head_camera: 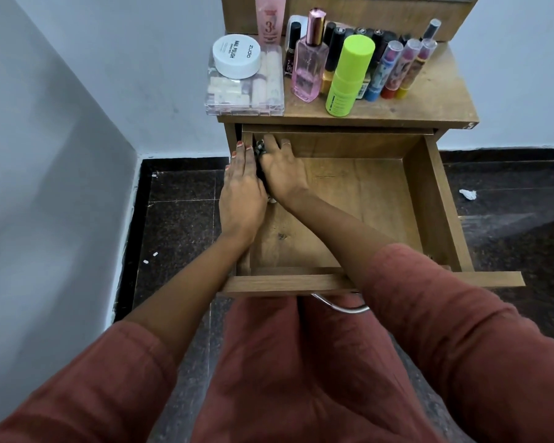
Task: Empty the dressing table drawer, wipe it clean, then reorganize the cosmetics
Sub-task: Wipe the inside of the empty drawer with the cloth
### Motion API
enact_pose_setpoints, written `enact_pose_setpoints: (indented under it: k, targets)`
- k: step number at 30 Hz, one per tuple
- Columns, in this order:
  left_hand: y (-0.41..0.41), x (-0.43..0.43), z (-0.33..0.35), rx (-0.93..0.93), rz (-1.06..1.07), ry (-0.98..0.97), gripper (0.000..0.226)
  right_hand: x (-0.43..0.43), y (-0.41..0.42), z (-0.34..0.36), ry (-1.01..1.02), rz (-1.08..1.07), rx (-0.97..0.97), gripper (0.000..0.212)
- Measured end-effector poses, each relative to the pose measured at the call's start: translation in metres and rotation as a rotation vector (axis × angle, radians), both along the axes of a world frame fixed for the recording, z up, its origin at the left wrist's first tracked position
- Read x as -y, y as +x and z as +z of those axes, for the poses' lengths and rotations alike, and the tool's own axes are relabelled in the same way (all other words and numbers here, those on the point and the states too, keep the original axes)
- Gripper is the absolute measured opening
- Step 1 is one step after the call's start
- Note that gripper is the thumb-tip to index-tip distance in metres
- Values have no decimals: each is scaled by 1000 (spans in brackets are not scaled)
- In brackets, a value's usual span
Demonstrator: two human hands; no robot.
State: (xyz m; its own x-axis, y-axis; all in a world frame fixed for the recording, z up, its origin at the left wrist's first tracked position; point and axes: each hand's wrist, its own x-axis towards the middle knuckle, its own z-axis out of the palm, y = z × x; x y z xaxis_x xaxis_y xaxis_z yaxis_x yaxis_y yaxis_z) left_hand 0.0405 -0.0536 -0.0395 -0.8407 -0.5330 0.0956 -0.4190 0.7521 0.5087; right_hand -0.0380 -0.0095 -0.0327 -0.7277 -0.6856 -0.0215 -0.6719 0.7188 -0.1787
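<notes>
The wooden drawer (429, 199) is pulled out and its floor is bare. My right hand (283, 172) reaches into the drawer's back left corner and holds a dark patterned cloth (259, 150) against the left wall, thumb hooked over it. My left hand (241, 190) lies flat along the top of that same wall, fingers straight, touching the cloth from the outer side. The cosmetics stand on the dressing table top (429, 97): a pink perfume bottle (308, 70), a lime green bottle (349, 75), several lipsticks (394, 70), a white nail polish jar (236, 56) on a clear box (245, 91).
A tall pink tube (270, 17) stands at the back of the top. The drawer's metal handle (343, 306) hangs over my lap. A crumpled white scrap (468, 194) lies on the dark floor at the right. A grey wall runs close along the left.
</notes>
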Motion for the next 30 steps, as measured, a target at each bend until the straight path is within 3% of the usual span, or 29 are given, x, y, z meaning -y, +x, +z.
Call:
enact_pose_setpoints:
  k: [3, 7, 16, 21, 30]
  targets:
    - [1, -1, 0, 3, 2, -5, 52, -7, 3, -4, -61, -24, 35, 32]
    - [3, -2, 0, 10, 1, -14, 51, -15, 5, -6, -176, -23, 61, 45]
    - [6, -4, -1, 3, 4, 2, 51, -18, 4, -11, -365, 16, -47, 58]
    - [7, -5, 1, 11, 3, 14, 51, -13, 7, -14, -126, 9, -29, 30]
    - [5, -4, 0, 6, 6, 0, 51, 7, 5, -12, 72, -28, -108, 37]
